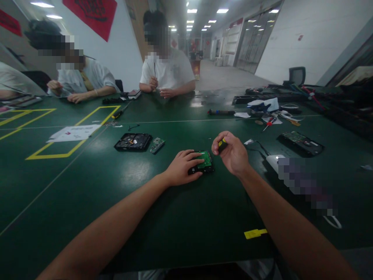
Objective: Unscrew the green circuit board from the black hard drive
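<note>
The left hand (183, 168) lies spread over a hard drive (206, 158), fingers flat rather than curled round; at the drive's two o'clock, the right hand (234, 157) is clenched around a yellow-and-black screwdriver handle (223, 145). So light a hold could let the drive skid, and a slipping tip might gouge it. The green tabletop (145, 225) bears a loose circuit board (157, 145) towards ten o'clock; at eleven, across it, a person (167, 72) sits before a long, lit room.
</note>
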{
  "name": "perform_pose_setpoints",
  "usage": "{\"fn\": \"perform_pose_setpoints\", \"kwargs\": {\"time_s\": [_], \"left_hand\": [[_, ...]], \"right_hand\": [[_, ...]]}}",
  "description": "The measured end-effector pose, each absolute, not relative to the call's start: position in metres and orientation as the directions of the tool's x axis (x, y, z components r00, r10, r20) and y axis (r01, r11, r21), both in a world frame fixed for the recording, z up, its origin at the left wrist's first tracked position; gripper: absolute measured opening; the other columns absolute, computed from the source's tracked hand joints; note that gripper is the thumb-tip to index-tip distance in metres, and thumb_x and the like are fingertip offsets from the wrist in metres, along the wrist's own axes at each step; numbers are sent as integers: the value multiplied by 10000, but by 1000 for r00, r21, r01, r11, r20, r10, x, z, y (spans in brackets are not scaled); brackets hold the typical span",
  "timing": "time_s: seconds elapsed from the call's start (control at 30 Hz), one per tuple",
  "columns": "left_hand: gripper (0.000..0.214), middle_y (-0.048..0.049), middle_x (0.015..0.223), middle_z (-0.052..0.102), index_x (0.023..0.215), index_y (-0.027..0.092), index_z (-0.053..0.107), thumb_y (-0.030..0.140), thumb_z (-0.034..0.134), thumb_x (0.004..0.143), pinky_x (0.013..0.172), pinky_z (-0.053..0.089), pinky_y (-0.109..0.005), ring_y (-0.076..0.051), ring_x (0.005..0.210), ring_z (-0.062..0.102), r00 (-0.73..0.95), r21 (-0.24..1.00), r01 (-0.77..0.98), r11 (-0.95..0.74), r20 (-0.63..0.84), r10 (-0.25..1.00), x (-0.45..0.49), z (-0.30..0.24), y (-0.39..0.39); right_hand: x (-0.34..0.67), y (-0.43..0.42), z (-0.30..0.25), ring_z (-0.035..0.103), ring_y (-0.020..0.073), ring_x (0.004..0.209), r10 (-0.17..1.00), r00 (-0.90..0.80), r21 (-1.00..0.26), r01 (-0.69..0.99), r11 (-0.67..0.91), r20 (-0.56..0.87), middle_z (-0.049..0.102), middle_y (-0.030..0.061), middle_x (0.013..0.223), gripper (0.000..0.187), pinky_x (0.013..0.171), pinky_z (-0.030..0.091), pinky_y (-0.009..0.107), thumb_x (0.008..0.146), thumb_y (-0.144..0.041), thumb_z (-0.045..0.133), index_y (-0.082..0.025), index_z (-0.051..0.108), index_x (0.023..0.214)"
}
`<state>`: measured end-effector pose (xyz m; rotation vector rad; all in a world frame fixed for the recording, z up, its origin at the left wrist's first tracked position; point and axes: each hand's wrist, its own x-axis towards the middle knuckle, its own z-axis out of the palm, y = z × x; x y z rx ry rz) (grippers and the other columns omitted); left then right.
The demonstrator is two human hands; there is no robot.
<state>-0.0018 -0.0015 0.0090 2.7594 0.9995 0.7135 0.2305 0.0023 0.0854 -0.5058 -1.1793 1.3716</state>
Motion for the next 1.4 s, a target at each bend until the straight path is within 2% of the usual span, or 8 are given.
{"fn": "perform_pose_setpoints", "kwargs": {"time_s": [0.13,0.27,0.5,0.87,1.0,1.17,1.4], "left_hand": [[530,-89,1531,599,1446,289,630,477,691,955,1168,409,-618,-385,1450,485,670,264,572,-777,396,628,-2,10,-2],[530,-85,1541,591,1443,292,631,485,690,953,1173,404,-622,-386,1460,476,668,270,574,-773,391,633,-2,9,-2],[535,-78,1551,584,1449,302,628,483,699,950,1179,398,-634,-387,1471,468,671,276,580,-767,371,642,-3,11,-2],[547,-78,1560,577,1460,289,624,493,687,957,1185,393,-619,-386,1472,462,669,273,594,-757,355,653,-2,10,-2],[558,-73,1571,568,1474,303,613,507,682,960,1183,394,-620,-389,1476,457,673,262,606,-751,334,660,-3,11,-3],[537,-78,1566,571,1473,299,615,507,660,980,1192,383,-623,-388,1484,449,628,257,651,-714,346,697,-1,11,1],[537,-66,1568,571,1474,308,610,523,657,984,1200,373,-634,-388,1487,443,565,275,692,-668,370,738,-1,8,6]], "right_hand": [[231,2,87,614,190,714,921,-192,-863,-454,222,339,666,16,782,114,689,461,350,907,-333,579,-238,621,861],[233,3,88,620,178,771,915,-153,-870,-401,288,373,650,13,822,103,755,466,353,892,-280,603,-230,678,842],[237,3,94,628,200,821,934,-193,-915,-333,226,301,683,28,823,97,767,467,371,896,-287,631,-232,710,913],[248,29,101,634,219,772,878,-318,-921,-272,278,358,690,46,770,163,775,463,396,879,-244,548,-222,692,806],[247,36,104,639,222,765,866,-362,-933,-235,273,344,687,42,778,135,762,470,396,865,-272,583,-215,696,818],[238,44,106,642,217,758,853,-411,-941,-239,239,321,698,46,775,108,741,456,381,843,-259,596,-201,686,829],[223,54,104,652,200,713,883,-380,-933,-328,151,276,673,4,742,54,729,457,376,800,-235,631,-229,622,853]]}}
